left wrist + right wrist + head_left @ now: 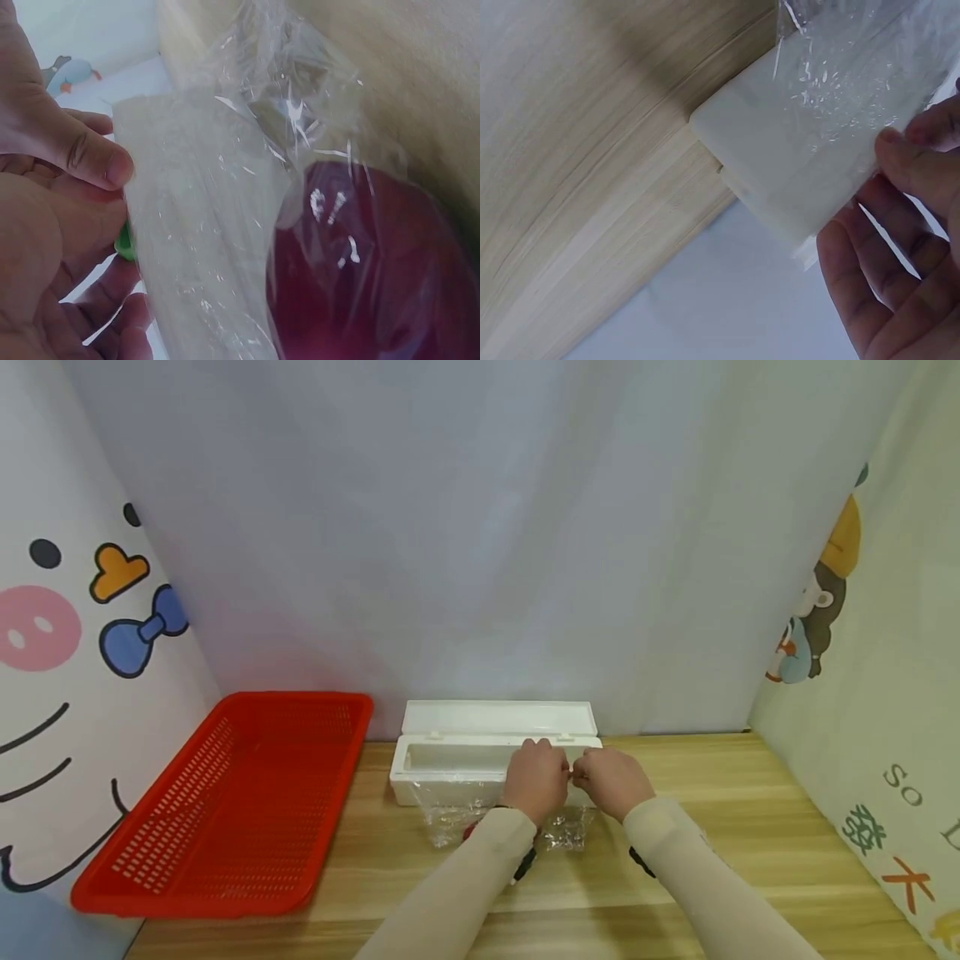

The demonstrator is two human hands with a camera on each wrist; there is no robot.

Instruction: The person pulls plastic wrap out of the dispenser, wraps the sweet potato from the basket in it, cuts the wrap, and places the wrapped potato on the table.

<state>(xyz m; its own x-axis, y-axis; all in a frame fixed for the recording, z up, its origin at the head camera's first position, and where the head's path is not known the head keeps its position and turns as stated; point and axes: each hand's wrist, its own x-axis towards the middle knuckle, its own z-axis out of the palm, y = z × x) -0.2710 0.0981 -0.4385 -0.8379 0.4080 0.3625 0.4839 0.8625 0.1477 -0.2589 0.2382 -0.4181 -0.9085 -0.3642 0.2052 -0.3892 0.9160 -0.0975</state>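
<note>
Head view | left grip (536,781) and right grip (613,781): fingers bent at rim of white box (746,142); whether they pinch clear film (567,828), cannot tell | film: hangs just below both grips | probably light, soft, clinging, easily torn; better hold two corners evenly

Saw pale lilac-grey cloth backdrop (480,543) behind counter (750,810), hanging in soft vertical folds. Noted white side panel (82,727) at left, printed with pink oval (33,652), orange shape (116,575), blue bow (152,627). Found cream side panel (862,710) at right, bearing cartoon figure (821,618) and lettering (865,828). Noticed banded light wood grain across counter, under soft light.
</note>
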